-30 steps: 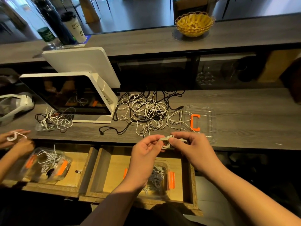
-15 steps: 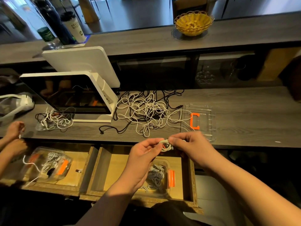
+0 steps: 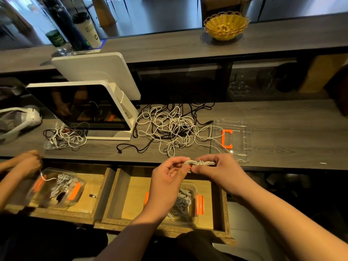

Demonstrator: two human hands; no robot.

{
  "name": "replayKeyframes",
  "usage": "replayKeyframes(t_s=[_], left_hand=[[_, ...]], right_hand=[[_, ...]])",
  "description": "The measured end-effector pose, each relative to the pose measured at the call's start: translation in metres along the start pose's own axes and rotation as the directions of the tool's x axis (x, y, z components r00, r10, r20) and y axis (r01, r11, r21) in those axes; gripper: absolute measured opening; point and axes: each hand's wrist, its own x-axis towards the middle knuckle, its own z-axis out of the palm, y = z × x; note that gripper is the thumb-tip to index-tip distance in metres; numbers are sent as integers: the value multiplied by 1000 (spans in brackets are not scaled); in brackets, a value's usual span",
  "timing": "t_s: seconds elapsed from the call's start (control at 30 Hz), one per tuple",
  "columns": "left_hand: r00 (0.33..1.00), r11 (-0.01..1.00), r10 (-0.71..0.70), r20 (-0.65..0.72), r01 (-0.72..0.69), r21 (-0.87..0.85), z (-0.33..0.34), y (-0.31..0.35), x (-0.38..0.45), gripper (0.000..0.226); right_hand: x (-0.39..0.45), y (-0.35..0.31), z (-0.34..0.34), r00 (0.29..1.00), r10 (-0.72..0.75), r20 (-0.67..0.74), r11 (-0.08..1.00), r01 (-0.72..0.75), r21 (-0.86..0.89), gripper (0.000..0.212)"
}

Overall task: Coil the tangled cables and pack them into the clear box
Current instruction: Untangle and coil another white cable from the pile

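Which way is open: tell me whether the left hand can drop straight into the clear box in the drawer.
Probably yes. The left hand hovers right above the clear box, whose top is open with its lid on the counter. But the hand still pinches the coiled cable.

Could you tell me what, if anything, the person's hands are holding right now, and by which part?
Both hands hold one coiled white cable bundle: the left hand pinches its left end, the right hand pinches its right side.
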Motion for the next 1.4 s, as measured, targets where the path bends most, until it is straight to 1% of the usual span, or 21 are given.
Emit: replayKeyframes(t_s=[0.13, 0.2, 0.23, 0.3, 0.33, 0.4, 0.43, 0.57, 0.63, 0.67, 0.7, 0.77, 0.8, 0.83, 0.93, 1.03, 1.1, 1.13, 1.17, 1.27, 1.4], left_hand=[[1000, 999, -20, 15, 20, -25, -5, 1, 1, 20], [996, 992, -84, 29, 87, -89, -5, 1, 1, 20], [989, 975, -143, 44, 149, -164, -5, 1, 1, 20], [961, 895, -262, 87, 275, -352, -5, 1, 2, 26], [948, 845, -302, 105, 317, -431, -6, 0, 3, 29], [928, 773, -343, 145, 367, -518, -8, 1, 5, 32], [922, 761, -353, 157, 381, -525, -7, 0, 6, 32], [915, 775, -367, 167, 400, -489, -3, -1, 8, 32], [908, 756, -376, 186, 417, -505, 1, -1, 9, 33], [912, 769, -370, 179, 409, -492, 2, -2, 9, 32], [923, 809, -354, 149, 382, -446, 2, -4, 10, 30], [954, 912, -286, 84, 298, -282, 2, -8, 9, 24], [964, 937, -260, 64, 268, -225, 2, -9, 9, 20], [967, 945, -250, 53, 256, -203, 2, -10, 9, 16], [962, 930, -264, 63, 272, -246, 5, -6, 9, 15], [948, 868, -295, 119, 318, -382, 4, -4, 9, 30], [947, 865, -289, 138, 320, -387, 2, -5, 10, 34], [949, 874, -278, 147, 313, -372, 1, -6, 12, 32], [950, 880, -272, 155, 310, -359, 1, -7, 13, 29], [946, 879, -281, 163, 322, -353, -2, -8, 18, 22], [922, 824, -309, 235, 382, -418, -4, -10, 24, 26]], right_hand=[[-2, 3, 8, 1000, 10, -26, 999, -9, 39, 19], [-4, 4, 9, 1000, -3, -21, 999, 4, 52, 17], [-4, 4, 9, 1000, -10, -17, 998, 11, 59, 16], [-4, 5, 12, 1000, -21, -18, 996, 23, 82, 14], [-4, 4, 13, 999, -28, -24, 995, 30, 90, 13], [-3, 5, 14, 999, -35, -26, 997, 37, 75, 13], [-3, 5, 14, 999, -34, -24, 997, 36, 63, 13], [1, 8, 8, 997, -64, -32, 998, 64, 28, 16], [2, 8, 4, 996, -81, -35, 996, 82, 31, 16], [3, 7, 2, 996, -89, -29, 996, 90, 29, 15], [2, 7, 2, 995, -98, -24, 995, 98, 18, 14], [3, 7, 5, 994, -108, -26, 994, 107, -10, 13], [3, 8, 6, 993, -111, -30, 994, 111, -13, 13], [3, 9, 6, 993, -116, -34, 993, 116, -15, 12], [5, 12, 7, 991, -123, -55, 992, 120, -45, 11], [6, 13, 11, 990, -122, -67, 992, 121, -27, 10], [6, 13, 11, 988, -128, -92, 992, 128, -4, 20], [7, 13, 10, 986, -131, -102, 991, 132, 5, 25], [7, 13, 9, 985, -139, -101, 990, 140, 4, 24], [8, 13, 6, 982, -172, -73, 985, 170, -28, 8], [8, 13, 6, 979, -201, -31, 979, 200, -51, 6]])
